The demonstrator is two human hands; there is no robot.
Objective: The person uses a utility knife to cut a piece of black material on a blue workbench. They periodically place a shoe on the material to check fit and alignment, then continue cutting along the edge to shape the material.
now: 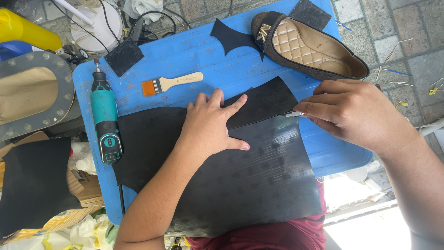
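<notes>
Hands [277, 118] on black rubber sheet [249, 176]

On a blue table [194, 60], the left hand [212, 122] presses flat on a black rubber sheet [249, 180] while the right hand [354, 113] pinches a small blade [293, 114] at its edge; a teal rotary tool [105, 118], brush [170, 84] and brown shoe [307, 46] lie nearby

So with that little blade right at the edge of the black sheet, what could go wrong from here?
1. The left hand lies flat on the black rubber sheet, index finger pointing toward the blade held by the right hand; a slip could likely nick it.
2. The sheet overhangs the blue table toward the person's lap, so it might shift and spoil the cut.
3. The rotary tool sits by the sheet's left edge; a tug could knock it.
</notes>
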